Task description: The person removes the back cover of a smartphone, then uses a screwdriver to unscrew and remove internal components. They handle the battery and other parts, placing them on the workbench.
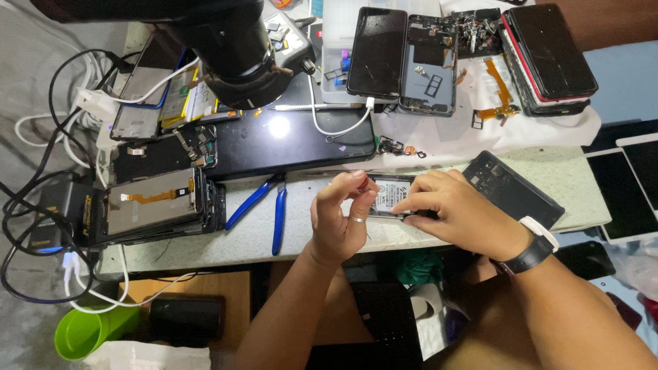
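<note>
An opened phone (392,194) with its battery showing lies on the speckled worktop (301,226) near the front edge. My left hand (340,218) pinches a small red-handled screwdriver (360,180) upright over the phone's left edge; a ring is on one finger. My right hand (456,214), with a black wristband and a white band, presses its fingers down on the phone's right side and holds it still. A black phone back cover (515,190) lies just right of that hand.
Blue-handled cutters (264,205) lie left of my hands. A stack of phone screens (157,205) sits at the left among cables. A microscope head (236,51) hangs above a black mat (288,140). Disassembled phones (428,65) and stacked handsets (548,55) lie at the back.
</note>
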